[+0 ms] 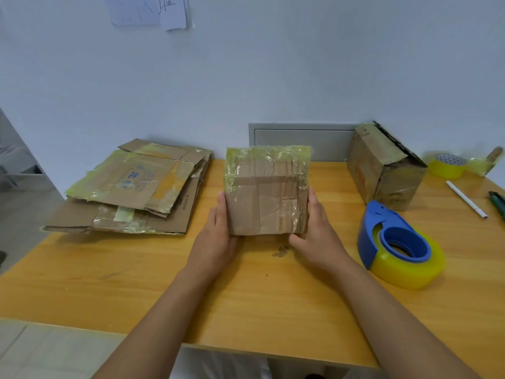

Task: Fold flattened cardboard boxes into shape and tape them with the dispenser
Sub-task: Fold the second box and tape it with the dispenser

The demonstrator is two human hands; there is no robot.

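Holding a box (pixel 266 192) upright between both hands, you have it standing at the middle of the surface (pixel 136 283), toward the far edge. Your left hand (pixel 218 233) lies flat against its left side with fingers straight, and your right hand (pixel 314 231) presses the right side with its thumb curled under the lower corner. Yellowish tape crosses the face toward you, so this box looks formed and at least partly sealed; whether its other faces are taped cannot be told.

One more folded box (pixel 382 165) stands near the far right corner, taped too, which suggests two are done or nearly so. A stack of flats (pixel 136 187) lies by the far left edge, not yet folded, so most of the work seems left. The dispenser (pixel 399 247) rests on the surface just right of your right hand, untouched. A spare tape roll (pixel 448 165), a pen (pixel 466 199) and a dark tool (pixel 498 201) lie along the right edge.
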